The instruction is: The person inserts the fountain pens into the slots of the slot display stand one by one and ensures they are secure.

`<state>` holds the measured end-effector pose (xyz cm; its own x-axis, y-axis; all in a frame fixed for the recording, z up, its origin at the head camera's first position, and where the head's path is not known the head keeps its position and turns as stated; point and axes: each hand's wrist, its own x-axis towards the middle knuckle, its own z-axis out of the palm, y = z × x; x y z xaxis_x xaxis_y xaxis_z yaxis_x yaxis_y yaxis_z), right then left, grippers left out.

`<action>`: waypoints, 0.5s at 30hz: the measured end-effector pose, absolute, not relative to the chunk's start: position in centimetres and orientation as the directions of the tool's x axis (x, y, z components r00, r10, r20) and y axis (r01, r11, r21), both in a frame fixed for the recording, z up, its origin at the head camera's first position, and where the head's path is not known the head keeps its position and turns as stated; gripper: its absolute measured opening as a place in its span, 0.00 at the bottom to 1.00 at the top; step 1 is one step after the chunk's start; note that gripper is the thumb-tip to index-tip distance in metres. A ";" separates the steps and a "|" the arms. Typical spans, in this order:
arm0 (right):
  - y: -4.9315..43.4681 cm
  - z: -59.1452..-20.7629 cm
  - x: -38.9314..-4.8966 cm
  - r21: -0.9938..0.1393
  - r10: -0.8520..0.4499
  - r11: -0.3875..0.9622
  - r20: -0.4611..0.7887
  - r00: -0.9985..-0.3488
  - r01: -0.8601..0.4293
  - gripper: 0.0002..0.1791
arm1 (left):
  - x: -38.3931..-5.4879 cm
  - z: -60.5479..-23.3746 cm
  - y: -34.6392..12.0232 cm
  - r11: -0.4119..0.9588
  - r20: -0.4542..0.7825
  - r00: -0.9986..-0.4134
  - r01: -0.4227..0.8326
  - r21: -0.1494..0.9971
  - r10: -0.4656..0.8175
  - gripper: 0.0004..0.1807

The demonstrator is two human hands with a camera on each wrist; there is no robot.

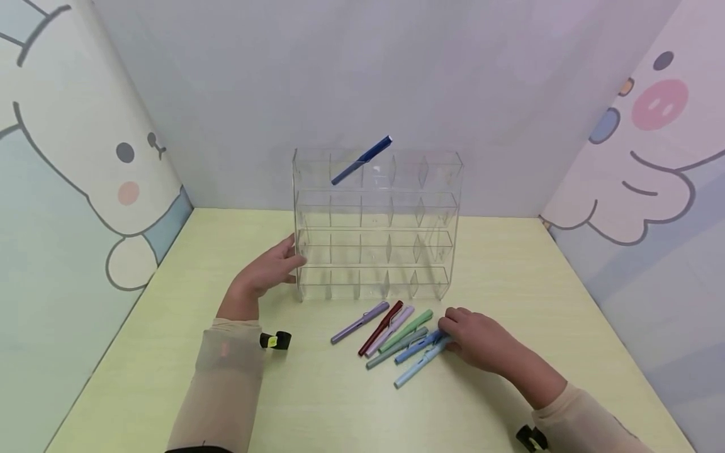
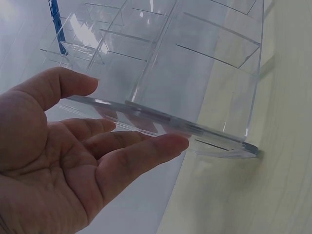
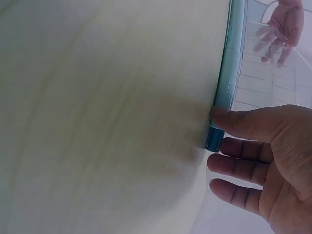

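Observation:
A clear acrylic pen rack [image 1: 375,261] with rows of compartments stands upright. My left hand [image 1: 270,267] holds its left side panel, the thumb in front and the fingers behind; the left wrist view shows the hand [image 2: 73,156] around that edge. Across the top row a dark blue pen [image 1: 362,160] lies tilted. On the table, my right hand [image 1: 478,340] is at the right ends of a light blue pen [image 1: 419,365] and a blue pen [image 1: 418,346]. In the right wrist view the thumb presses the light blue pen [image 3: 229,73], fingers close by; part of the grip is hidden.
Several more pens lie side by side in front of the rack: a purple pen [image 1: 359,322], a dark red pen [image 1: 381,328], a lilac pen [image 1: 391,332], a green pen [image 1: 406,331] and a grey-green pen [image 1: 396,348]. Patterned walls enclose the pale yellow table [image 1: 317,402].

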<state>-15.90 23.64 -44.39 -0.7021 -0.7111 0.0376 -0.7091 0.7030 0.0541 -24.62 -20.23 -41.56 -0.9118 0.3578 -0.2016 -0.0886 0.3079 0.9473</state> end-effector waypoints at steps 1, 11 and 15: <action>23.7 -44.4 -15.9 0.052 -0.712 0.702 0.041 -0.701 -0.710 0.16 | -24.6 -41.5 -20.2 0.306 -0.199 -0.911 -0.086 0.948 0.361 0.40; 23.7 -44.7 -15.7 0.017 -0.703 0.710 0.084 -0.706 -0.704 0.19 | -24.7 -41.6 -20.2 0.312 -0.208 -0.912 -0.095 0.945 0.354 0.40; 23.7 -44.6 -15.6 0.040 -0.685 0.729 0.063 -0.726 -0.684 0.19 | -24.6 -41.6 -20.2 0.311 -0.208 -0.912 -0.096 0.946 0.352 0.40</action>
